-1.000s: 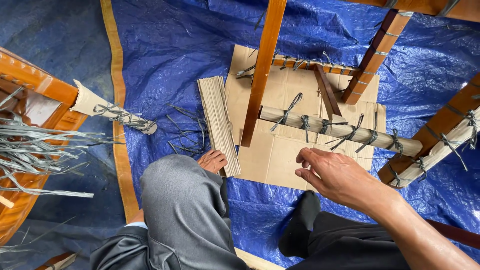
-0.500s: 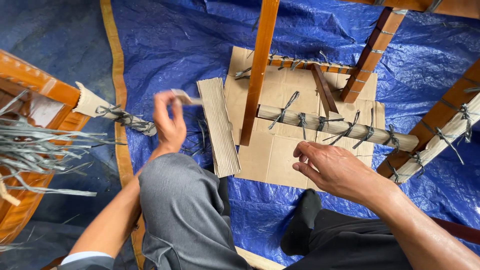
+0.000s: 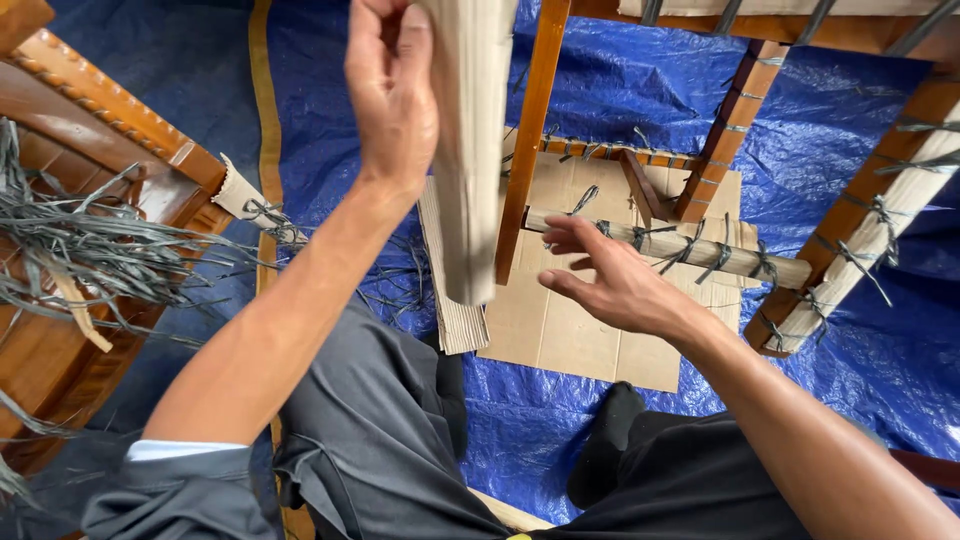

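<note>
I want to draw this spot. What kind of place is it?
Probably a furniture packing workshop floor: a blue tarp on the ground, wooden frames wrapped in cardboard, and loose grey straps.

The single head-worn camera is looking steeply down from above the seated person's lap, facing forward over the knees toward the blue tarp and the cardboard sheet on the floor. It is sitting very close to the raised left hand and the cardboard strip, which are filling the upper centre, while the right hand is lying lower at mid distance. Wooden frames are crossing the top and right edges, and carved wood is bordering the left edge.
</note>
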